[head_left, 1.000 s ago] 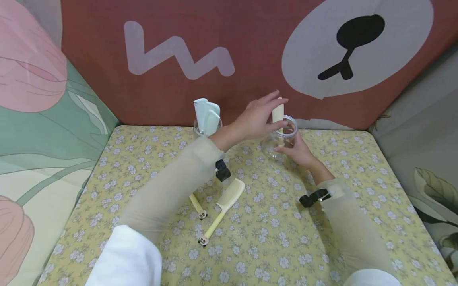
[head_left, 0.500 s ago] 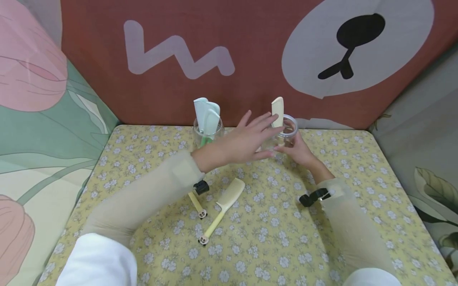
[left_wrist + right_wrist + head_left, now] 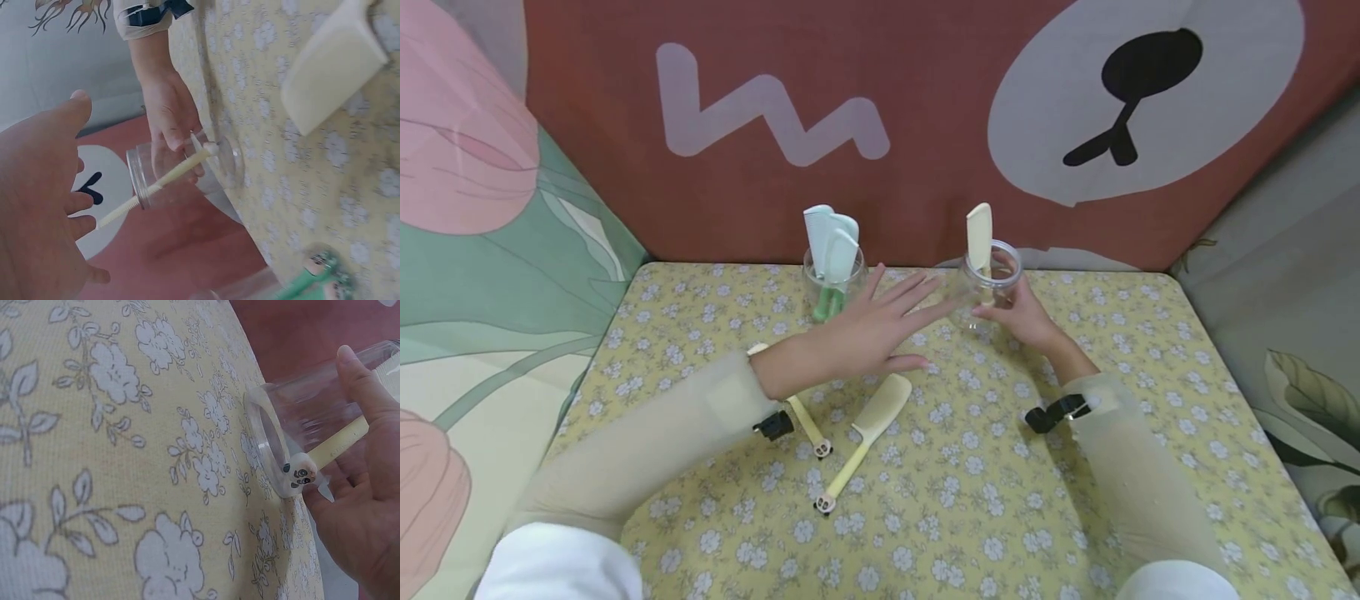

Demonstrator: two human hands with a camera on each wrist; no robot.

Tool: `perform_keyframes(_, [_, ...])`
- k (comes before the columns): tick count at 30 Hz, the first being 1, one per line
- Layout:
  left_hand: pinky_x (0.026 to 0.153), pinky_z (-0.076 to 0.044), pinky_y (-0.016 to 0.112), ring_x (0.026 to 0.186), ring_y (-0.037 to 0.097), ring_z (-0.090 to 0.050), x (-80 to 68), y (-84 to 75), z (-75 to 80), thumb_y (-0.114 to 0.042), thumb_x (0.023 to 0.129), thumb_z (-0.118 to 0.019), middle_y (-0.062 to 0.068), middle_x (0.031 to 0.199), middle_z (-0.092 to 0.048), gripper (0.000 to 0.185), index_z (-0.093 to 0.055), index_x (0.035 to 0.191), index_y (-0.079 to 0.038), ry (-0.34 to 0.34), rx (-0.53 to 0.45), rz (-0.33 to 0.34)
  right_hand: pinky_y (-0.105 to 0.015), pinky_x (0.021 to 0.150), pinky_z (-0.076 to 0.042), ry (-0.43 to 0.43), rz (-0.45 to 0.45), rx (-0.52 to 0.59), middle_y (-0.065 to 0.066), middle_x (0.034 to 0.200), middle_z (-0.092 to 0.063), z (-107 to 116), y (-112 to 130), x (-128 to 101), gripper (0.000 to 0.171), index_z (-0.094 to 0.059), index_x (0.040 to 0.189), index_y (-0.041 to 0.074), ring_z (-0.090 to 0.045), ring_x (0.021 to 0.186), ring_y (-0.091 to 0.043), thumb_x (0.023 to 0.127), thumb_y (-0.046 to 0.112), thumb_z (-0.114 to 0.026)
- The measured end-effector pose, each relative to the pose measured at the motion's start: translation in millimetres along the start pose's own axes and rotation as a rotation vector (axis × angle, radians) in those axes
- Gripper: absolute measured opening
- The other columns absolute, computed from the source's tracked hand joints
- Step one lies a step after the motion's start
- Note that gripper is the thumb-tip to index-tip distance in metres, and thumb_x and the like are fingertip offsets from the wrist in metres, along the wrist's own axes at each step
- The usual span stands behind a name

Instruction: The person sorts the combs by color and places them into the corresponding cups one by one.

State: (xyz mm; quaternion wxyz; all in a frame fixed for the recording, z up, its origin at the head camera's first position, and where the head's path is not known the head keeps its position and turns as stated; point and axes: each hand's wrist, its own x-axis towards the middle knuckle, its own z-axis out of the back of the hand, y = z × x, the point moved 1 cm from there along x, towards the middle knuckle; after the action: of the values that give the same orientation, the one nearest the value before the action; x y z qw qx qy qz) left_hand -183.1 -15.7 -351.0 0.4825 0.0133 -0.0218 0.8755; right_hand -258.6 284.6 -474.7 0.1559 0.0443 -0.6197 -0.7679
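Note:
My right hand (image 3: pixel 1017 314) grips a clear plastic jar (image 3: pixel 991 282) at the back of the table, thumb and fingers curled round its wall (image 3: pixel 300 419). A cream comb (image 3: pixel 979 237) stands in that jar, its panda-faced handle end (image 3: pixel 300 473) at the bottom. My left hand (image 3: pixel 880 329) hovers flat with fingers spread, holding nothing, between that jar and a second clear jar (image 3: pixel 832 287) that holds pale blue and green combs (image 3: pixel 829 237). In the left wrist view the palm (image 3: pixel 37 212) fills the left side, apart from the jar (image 3: pixel 181 172).
Two more cream combs lie on the flowered yellow tablecloth (image 3: pixel 985 500): one (image 3: pixel 872 417) near the middle, the other (image 3: pixel 808 425) partly under my left forearm. Patterned fabric walls (image 3: pixel 775 125) close the table at the back and both sides.
My left hand has let go of the cream comb, which now stands in the jar, and has drawn back left and toward me with fingers spread. The right hand stayed on the jar.

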Motion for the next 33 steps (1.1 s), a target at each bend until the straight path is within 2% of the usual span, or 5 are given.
perform_keyframes(8, [0.12,-0.009,0.067,0.155,0.031,-0.015,-43.1,9.4,-13.3,-0.053,0.1,-0.059,0.014,0.168,-0.021,0.074,-0.035,0.16,-0.016,-0.019,-0.024,0.034,-0.049,0.106,-0.044,0.004,-0.013,0.009,-0.022,0.153,-0.031,-0.2,0.7,0.5,0.095,-0.015,0.16,0.018,-0.034,0.142,-0.038,0.09,-0.011,-0.071])
perform_keyframes(12, [0.12,-0.008,0.066,0.155,0.032,-0.013,-61.2,11.9,-21.8,-0.051,0.101,-0.06,0.014,0.168,-0.02,0.073,-0.036,0.159,-0.014,-0.01,-0.054,0.04,-0.051,0.107,-0.043,0.002,-0.019,0.005,-0.022,0.154,-0.03,0.0,1.2,0.1,0.095,-0.015,0.16,0.02,-0.034,0.142,-0.038,0.09,-0.01,-0.071])
perform_keyframes(19, [0.119,-0.01,0.068,0.155,0.032,-0.015,-86.6,14.1,-38.1,-0.049,0.099,-0.063,0.013,0.168,-0.019,0.074,-0.035,0.16,-0.016,-0.025,-0.133,0.09,-0.063,0.112,-0.034,0.002,-0.015,0.019,-0.023,0.154,-0.03,-0.9,2.3,0.1,0.095,-0.015,0.16,0.019,-0.033,0.143,-0.038,0.09,-0.011,-0.071])
perform_keyframes(26, [0.119,-0.007,0.069,0.154,0.035,-0.019,-109.9,19.3,-55.5,-0.045,0.097,-0.068,0.011,0.168,-0.02,0.076,-0.038,0.159,-0.013,-0.052,-0.187,0.16,-0.063,0.111,-0.034,0.008,-0.013,0.022,-0.024,0.154,-0.028,-1.3,3.0,-0.4,0.096,-0.014,0.16,0.019,-0.031,0.142,-0.04,0.09,-0.01,-0.071])
perform_keyframes(33, [0.12,-0.004,0.067,0.154,0.035,-0.018,-128.0,24.6,-63.1,-0.043,0.098,-0.068,0.014,0.168,-0.02,0.076,-0.036,0.159,-0.012,-0.06,-0.232,0.223,-0.062,0.112,-0.035,0.005,-0.013,0.02,-0.023,0.155,-0.027,-1.5,4.3,-1.7,0.096,-0.014,0.16,0.021,-0.033,0.142,-0.037,0.09,-0.01,-0.071])
